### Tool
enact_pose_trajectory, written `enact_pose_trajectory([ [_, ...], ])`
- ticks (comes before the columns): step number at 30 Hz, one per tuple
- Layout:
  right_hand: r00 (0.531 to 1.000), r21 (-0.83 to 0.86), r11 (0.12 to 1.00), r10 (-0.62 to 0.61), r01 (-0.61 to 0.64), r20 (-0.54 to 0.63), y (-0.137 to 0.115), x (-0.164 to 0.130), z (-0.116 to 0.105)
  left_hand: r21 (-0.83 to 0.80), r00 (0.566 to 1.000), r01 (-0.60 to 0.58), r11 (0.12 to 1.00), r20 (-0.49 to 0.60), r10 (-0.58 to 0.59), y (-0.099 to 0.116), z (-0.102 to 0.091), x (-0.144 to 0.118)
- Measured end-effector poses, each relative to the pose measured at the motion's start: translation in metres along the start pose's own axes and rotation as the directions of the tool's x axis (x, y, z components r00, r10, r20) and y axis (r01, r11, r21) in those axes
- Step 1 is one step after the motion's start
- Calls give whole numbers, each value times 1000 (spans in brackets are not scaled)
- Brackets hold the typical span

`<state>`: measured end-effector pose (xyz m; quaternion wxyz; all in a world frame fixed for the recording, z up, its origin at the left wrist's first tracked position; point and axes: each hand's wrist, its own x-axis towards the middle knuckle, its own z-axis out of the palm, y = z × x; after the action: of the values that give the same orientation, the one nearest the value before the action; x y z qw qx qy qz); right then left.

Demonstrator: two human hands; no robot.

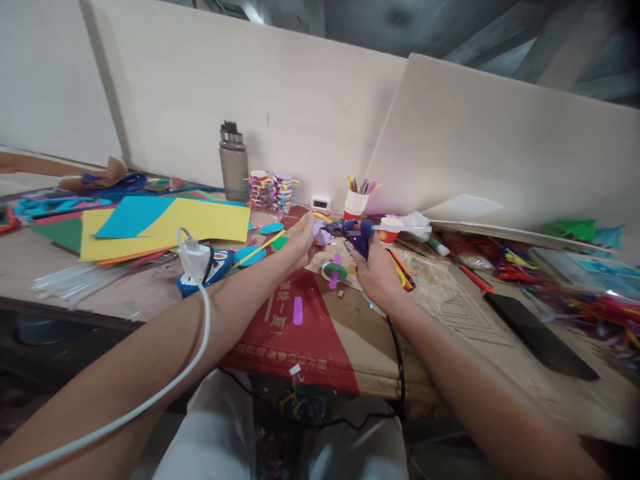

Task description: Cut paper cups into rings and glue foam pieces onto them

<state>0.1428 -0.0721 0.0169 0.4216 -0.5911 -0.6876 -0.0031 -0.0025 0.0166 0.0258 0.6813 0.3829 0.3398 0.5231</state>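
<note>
Right hand [379, 275] clenched around a blue glue gun [356, 233], nozzle aimed toward nine o'clock at a lilac paper piece [321, 233]. Left hand [300, 245] grasping that lilac piece in its fingertips, just beside the nozzle, above the cardboard sheet [320, 333]. Green-and-purple paper ring [335, 270] lying on the cardboard at six o'clock from the gun. Grey bottle [233, 162] standing at eleven o'clock; white cup of sticks [355, 199] at twelve. Yellow paper sheets [165, 227] off at nine o'clock.
</note>
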Motion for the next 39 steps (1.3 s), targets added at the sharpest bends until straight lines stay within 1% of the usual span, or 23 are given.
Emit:
enact_pose_trajectory([
  [3,1000,-7,1000,-27,27,-9,1,-1,-1,-26,999,-32,999,-13,32,3,-1,2],
  [7,998,-5,998,-66,66,6,0,-4,1,-39,999,-30,999,-23,29,5,-1,2],
  [12,998,-16,998,-61,61,-7,0,-3,0,-15,1000,3,1000,-8,-3,2,-1,0],
  [19,998,-38,998,-58,60,29,-2,-7,-1,-77,999,-45,996,-1,45,4,-5,8],
  [23,999,-44,998,-45,45,11,-3,-6,1,-36,1000,-19,999,22,19,2,-4,4],
  [27,999,-44,998,-47,47,-8,-2,-3,-2,19,999,15,1000,33,-15,0,-1,-2],
  [32,1000,-95,995,9,-9,-3,1,-3,-5,-5,999,-32,999,18,32,1,-2,1],
  [36,999,-69,997,-38,37,-10,0,-5,-1,-45,998,-67,997,-21,66,5,-5,5],
  [39,999,-62,997,-41,40,-11,-1,-7,2,-46,997,-73,996,-40,71,6,-5,4],
])
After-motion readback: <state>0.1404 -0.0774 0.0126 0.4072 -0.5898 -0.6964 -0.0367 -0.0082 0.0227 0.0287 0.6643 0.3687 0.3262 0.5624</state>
